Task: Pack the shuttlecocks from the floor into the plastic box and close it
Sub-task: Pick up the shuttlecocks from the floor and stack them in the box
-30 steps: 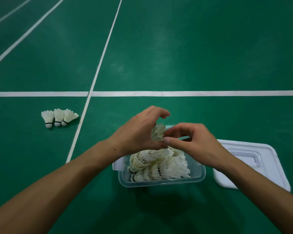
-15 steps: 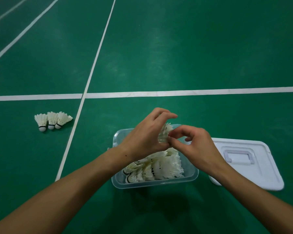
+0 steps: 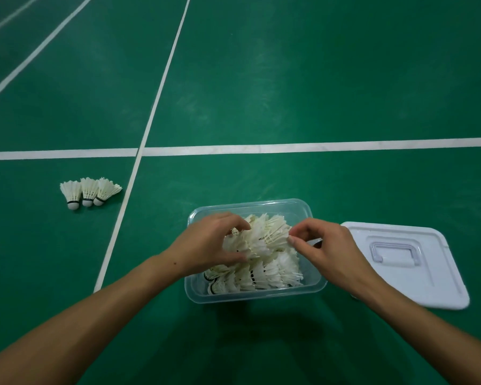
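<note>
Both hands are over the clear plastic box (image 3: 254,294) on the green floor (image 3: 289,79). The left hand (image 3: 206,245) curls its grip round one end of a row of shuttlecocks (image 3: 261,240) above the box, and the right hand (image 3: 325,245) pinches the other end. More shuttlecocks (image 3: 261,276) lie inside. Three shuttlecocks (image 3: 88,191) sit on the floor well to the left. The white lid (image 3: 417,287) lies just right of the box.

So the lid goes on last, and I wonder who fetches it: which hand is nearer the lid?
Right. The right hand is over the box's right end, beside the lid; the left hand is over its left end, farther away.
</note>
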The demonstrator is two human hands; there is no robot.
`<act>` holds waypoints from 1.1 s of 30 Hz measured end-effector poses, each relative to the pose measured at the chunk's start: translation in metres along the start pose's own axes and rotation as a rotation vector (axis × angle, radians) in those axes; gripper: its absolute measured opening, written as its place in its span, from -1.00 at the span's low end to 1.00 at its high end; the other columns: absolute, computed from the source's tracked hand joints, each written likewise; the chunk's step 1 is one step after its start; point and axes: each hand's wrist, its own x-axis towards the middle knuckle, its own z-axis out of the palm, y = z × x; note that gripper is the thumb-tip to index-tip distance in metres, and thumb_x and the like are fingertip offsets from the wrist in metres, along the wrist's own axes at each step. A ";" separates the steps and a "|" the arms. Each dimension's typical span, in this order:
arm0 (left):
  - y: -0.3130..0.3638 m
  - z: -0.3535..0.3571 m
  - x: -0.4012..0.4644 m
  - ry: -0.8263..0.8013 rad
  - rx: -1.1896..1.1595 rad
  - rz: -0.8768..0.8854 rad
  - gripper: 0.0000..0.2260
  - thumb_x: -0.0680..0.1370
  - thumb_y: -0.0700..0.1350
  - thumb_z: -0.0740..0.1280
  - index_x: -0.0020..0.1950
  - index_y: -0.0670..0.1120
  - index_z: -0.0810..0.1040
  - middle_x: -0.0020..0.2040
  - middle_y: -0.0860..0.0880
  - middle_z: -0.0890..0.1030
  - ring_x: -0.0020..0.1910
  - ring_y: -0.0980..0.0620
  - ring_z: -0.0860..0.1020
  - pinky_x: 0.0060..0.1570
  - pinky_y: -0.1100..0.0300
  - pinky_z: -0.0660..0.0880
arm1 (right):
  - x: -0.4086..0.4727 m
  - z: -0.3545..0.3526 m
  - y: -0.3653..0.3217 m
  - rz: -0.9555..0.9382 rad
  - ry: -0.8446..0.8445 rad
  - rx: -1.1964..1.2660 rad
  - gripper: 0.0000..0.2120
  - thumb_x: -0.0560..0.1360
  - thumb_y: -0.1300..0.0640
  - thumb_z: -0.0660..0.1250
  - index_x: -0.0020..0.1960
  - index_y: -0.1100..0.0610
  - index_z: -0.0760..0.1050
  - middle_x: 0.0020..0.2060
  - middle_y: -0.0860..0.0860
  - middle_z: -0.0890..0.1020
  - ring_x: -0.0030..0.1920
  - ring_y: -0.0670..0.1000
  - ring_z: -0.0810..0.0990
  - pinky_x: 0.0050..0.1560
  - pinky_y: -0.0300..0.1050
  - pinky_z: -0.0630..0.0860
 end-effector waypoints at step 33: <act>-0.125 -0.091 -0.056 0.494 -0.356 -0.213 -0.40 0.37 0.15 0.63 0.35 0.07 0.54 0.16 0.15 0.63 0.04 0.13 0.63 -0.10 0.13 0.62 | 0.122 0.052 -0.153 -0.188 -0.272 -0.414 -0.59 0.49 -0.27 0.47 0.20 -0.05 0.56 -0.04 -0.20 0.69 -0.08 -0.14 0.68 0.08 0.08 0.66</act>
